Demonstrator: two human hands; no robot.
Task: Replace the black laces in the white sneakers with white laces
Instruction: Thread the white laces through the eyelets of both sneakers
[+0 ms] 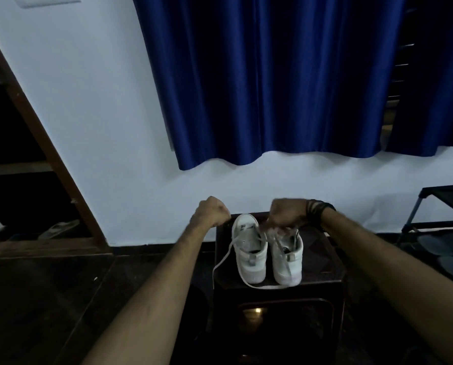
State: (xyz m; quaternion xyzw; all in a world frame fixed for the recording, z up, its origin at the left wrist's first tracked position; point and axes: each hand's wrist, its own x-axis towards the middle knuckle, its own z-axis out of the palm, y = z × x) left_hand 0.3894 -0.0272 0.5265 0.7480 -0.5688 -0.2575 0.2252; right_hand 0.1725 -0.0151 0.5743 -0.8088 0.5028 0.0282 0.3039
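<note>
Two sneakers [267,248] on dark stool [323,262]; blue curtain [273,75] behind.

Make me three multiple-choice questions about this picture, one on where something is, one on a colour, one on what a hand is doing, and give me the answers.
1. Where do the white sneakers stand?
A. on the floor
B. on the dark wooden stand
C. on the shoe rack

2. What colour is the curtain?
A. blue
B. red
C. white

3. What is the right hand doing?
A. hanging idle
B. lying flat on the wall
C. gripping lace over the right sneaker

Answers: 1 B, both shoes sit side by side on the stand's top. 2 A, its folds are deep blue. 3 C, its fingers are curled down at that shoe's white lace; the left hand is also curled, at the other shoe.
</note>
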